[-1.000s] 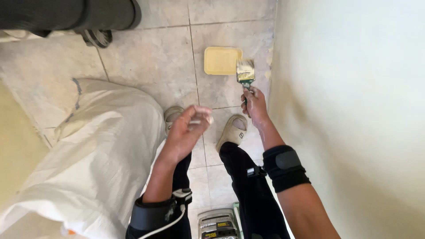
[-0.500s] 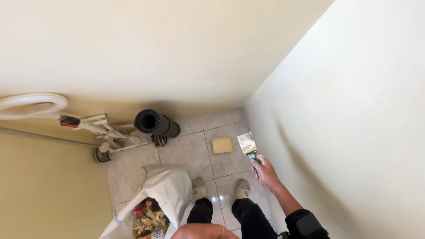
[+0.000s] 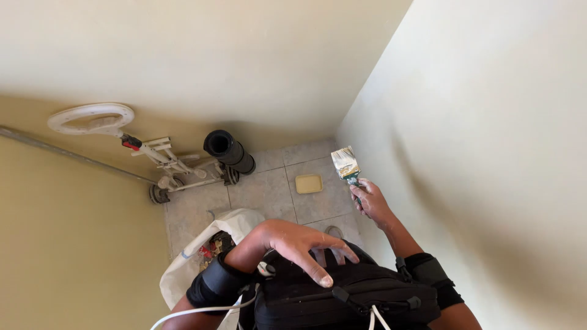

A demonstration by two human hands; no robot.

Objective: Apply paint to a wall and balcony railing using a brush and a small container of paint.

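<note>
My right hand [image 3: 372,203] grips the green handle of a flat paintbrush [image 3: 346,165], its pale, paint-laden bristles pointing up close to the cream wall [image 3: 483,140] on the right. My left hand [image 3: 302,244] rests with fingers spread on a black bag [image 3: 342,293] strapped at my front, holding nothing. Both forearms wear black bands. A yellow rectangular lid or tray [image 3: 309,183] lies on the tiled floor below the brush.
A white sack [image 3: 202,250] with coloured items inside stands on the floor at left. A black pipe [image 3: 227,150] and a white-framed machine with a ring handle [image 3: 92,117] lean by the far wall. A yellowish wall [image 3: 67,244] closes the left.
The view has lifted from my feet and floor toward the room corner. My left hand dropped from mid-air onto the black bag. The brush stays raised in my right hand.
</note>
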